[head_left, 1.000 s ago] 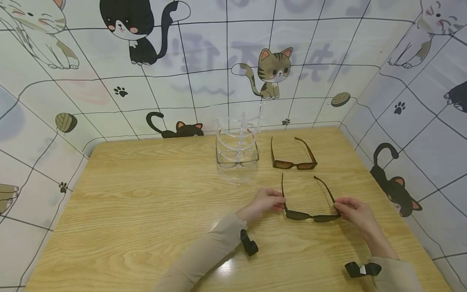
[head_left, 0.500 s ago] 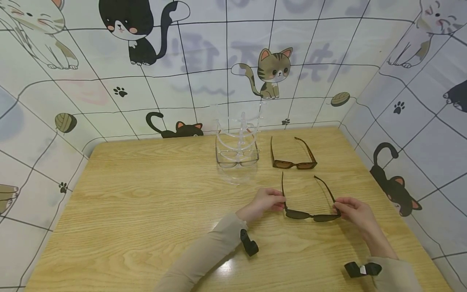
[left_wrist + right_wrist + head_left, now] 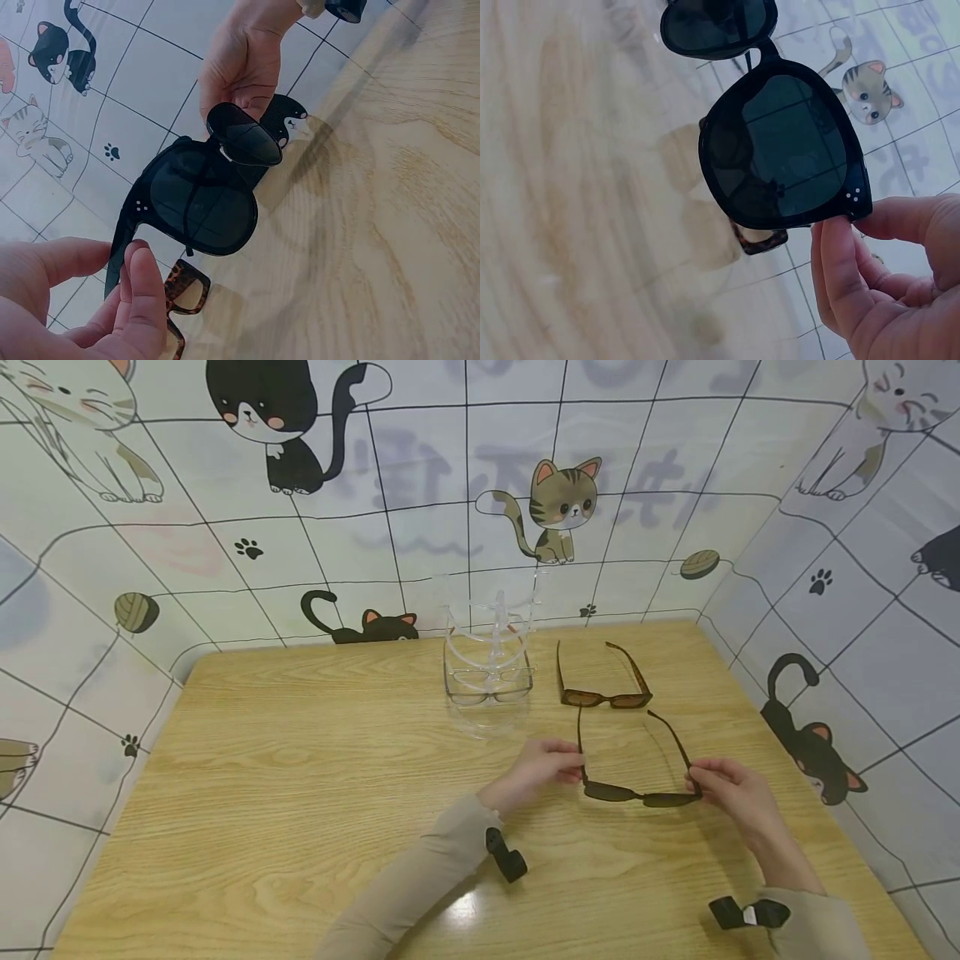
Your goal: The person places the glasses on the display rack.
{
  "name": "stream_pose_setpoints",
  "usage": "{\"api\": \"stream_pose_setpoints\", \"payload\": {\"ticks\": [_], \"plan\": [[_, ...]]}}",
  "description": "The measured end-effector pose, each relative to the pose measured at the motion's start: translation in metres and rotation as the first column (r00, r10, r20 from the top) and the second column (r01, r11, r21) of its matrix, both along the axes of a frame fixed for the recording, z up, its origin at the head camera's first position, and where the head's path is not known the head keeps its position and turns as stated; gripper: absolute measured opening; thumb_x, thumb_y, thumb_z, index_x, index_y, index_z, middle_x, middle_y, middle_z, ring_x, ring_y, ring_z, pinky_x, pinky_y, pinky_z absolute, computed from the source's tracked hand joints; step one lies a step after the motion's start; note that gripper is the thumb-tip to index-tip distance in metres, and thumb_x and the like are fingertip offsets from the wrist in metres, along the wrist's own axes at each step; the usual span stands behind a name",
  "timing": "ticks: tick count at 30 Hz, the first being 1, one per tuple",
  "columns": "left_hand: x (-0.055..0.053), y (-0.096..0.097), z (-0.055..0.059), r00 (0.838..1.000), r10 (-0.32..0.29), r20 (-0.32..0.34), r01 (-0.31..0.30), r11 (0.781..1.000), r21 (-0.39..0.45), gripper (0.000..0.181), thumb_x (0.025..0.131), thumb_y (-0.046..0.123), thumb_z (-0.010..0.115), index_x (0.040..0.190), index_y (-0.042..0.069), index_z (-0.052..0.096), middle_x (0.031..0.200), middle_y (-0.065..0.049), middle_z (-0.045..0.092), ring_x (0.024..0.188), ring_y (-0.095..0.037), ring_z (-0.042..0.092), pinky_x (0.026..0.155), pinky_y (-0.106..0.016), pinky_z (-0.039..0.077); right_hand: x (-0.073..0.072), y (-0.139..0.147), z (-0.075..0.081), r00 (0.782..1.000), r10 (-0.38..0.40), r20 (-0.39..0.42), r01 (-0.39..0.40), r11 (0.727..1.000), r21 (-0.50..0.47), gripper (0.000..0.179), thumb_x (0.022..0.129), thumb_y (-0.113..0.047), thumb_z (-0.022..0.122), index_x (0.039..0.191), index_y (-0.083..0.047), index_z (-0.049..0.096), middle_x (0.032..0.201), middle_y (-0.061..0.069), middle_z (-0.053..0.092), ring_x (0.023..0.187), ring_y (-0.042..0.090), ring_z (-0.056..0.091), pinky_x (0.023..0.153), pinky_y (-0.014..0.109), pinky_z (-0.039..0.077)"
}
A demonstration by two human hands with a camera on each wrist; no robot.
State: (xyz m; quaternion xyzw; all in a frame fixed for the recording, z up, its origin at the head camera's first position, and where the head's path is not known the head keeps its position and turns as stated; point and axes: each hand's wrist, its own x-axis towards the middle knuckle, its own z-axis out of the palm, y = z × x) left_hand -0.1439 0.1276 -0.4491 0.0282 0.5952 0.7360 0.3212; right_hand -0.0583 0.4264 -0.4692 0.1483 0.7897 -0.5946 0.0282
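Observation:
Black sunglasses [image 3: 611,792] with dark lenses are held between both hands on the right part of the table, temples spread and pointing to the back. My left hand [image 3: 542,768] pinches the left temple close to its hinge, thumb and fingers on either side, as the left wrist view shows. At the other hinge my right hand [image 3: 731,789] pinches the right temple; in the right wrist view the frame corner with small silver dots [image 3: 853,195] is right at the fingertips. Just behind lie tortoiseshell sunglasses [image 3: 606,699] with brown lenses, temples unfolded.
A clear glasses stand [image 3: 497,643] rises at the back middle of the wooden table [image 3: 300,760], bearing thin-framed eyeglasses [image 3: 491,697] on its lower tiers. A cat-printed cloth [image 3: 420,543] closes off the back and sides.
The black sunglasses have moved slightly toward the back with both hands, after staying nearly still before. The tortoiseshell pair and the stand have not moved.

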Motion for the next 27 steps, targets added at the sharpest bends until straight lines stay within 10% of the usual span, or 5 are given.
{"api": "stream_pose_setpoints", "payload": {"ticks": [11, 27], "plan": [[-0.004, -0.015, 0.017, 1.000, -0.007, -0.023, 0.008, 0.999, 0.035, 0.028, 0.088, 0.000, 0.061, 0.112, -0.013, 0.057, 0.077, -0.005, 0.061, 0.063, -0.010, 0.059, 0.068, -0.025, 0.056, 0.003, -0.040, 0.056, 0.995, 0.040, -0.096, -0.052, 0.990, -0.132, 0.006, 0.093, -0.014, 0.059, 0.098, -0.010, 0.061, 0.086, -0.010, 0.068, 0.078, 0.004, 0.064, 0.066, 0.016, 0.052], [-0.009, -0.034, 0.042, 0.997, 0.012, -0.078, -0.009, 0.999, 0.030, 0.028, 0.089, 0.002, 0.061, 0.113, -0.012, 0.058, 0.081, -0.005, 0.062, 0.065, -0.011, 0.061, 0.071, -0.027, 0.056, -0.009, -0.057, 0.077, 0.986, 0.059, -0.159, -0.092, 0.973, -0.209, 0.007, 0.093, -0.012, 0.060, 0.099, -0.009, 0.060, 0.088, -0.007, 0.068, 0.080, 0.005, 0.064, 0.068, 0.017, 0.053]]}}
